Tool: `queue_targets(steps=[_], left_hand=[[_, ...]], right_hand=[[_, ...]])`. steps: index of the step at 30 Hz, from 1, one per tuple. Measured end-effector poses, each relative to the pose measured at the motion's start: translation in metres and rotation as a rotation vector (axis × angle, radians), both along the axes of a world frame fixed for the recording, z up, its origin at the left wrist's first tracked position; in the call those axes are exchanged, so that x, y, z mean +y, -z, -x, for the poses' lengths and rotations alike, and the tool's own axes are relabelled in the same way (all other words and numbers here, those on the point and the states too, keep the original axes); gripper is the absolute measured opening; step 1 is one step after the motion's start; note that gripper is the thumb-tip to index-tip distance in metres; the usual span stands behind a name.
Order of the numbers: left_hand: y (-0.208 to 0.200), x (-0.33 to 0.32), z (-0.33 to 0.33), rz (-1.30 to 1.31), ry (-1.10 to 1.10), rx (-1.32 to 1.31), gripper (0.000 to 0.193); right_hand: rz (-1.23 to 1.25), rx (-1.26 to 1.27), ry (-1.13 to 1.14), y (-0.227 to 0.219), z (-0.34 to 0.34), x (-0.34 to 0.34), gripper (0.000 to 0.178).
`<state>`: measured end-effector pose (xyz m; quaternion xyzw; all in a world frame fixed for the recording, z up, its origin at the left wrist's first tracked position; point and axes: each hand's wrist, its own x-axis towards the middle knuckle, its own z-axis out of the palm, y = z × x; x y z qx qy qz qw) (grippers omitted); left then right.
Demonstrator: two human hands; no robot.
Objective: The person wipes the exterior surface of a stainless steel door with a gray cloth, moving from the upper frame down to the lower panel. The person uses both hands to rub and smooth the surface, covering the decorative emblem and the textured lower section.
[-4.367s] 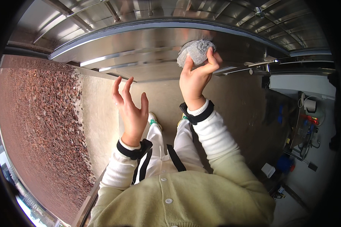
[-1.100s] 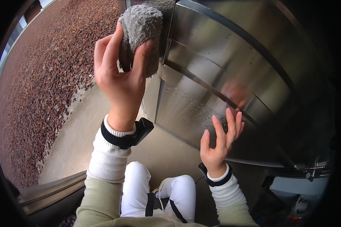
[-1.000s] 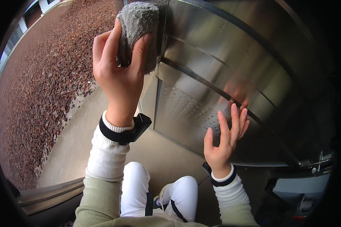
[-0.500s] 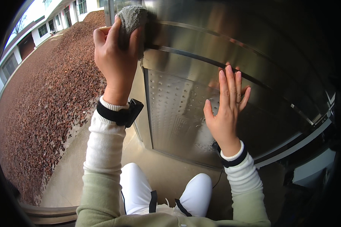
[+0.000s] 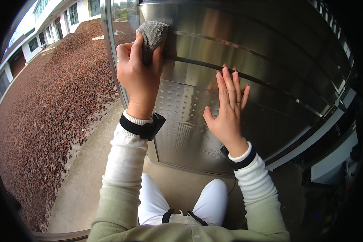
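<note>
A grey, fuzzy cloth [image 5: 154,35] is bunched up in my left hand [image 5: 138,72], thumb on one side and fingers on the other. It is held against the shiny metal door [image 5: 213,52], close to the door's left edge. My right hand [image 5: 228,111] rests with its fingers stretched out on the door, just below a dark horizontal groove; its palm holds nothing. Under the groove the door has an embossed panel [image 5: 181,109] of raised dots and angular lines. The hands reflect in the metal.
Past the door's left edge, a large heap of reddish-brown chips [image 5: 64,92] covers the ground outside. White buildings [image 5: 68,16] stand behind it. Concrete floor [image 5: 84,177] runs below the door. On the right is a pale board-like object [image 5: 332,167] in shadow.
In the picture, the left hand and cloth have shifted right and down, while the right hand sits further left. The view has turned, and more of the frame at the door's left edge shows.
</note>
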<state>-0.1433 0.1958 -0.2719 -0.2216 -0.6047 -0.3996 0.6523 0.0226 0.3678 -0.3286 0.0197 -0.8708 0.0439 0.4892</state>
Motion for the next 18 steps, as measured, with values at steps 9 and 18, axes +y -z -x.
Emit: queue_targets(steps=[9, 18], left_hand=[[-0.003, 0.04, -0.031, 0.003, 0.096, 0.034, 0.051], [-0.006, 0.083, -0.062, 0.152, 0.266, 0.096, 0.058]], right_hand=[[0.014, -0.033, -0.032, -0.004, -0.006, 0.001, 0.091], [0.037, 0.11, -0.043, -0.008, -0.025, 0.018, 0.075]])
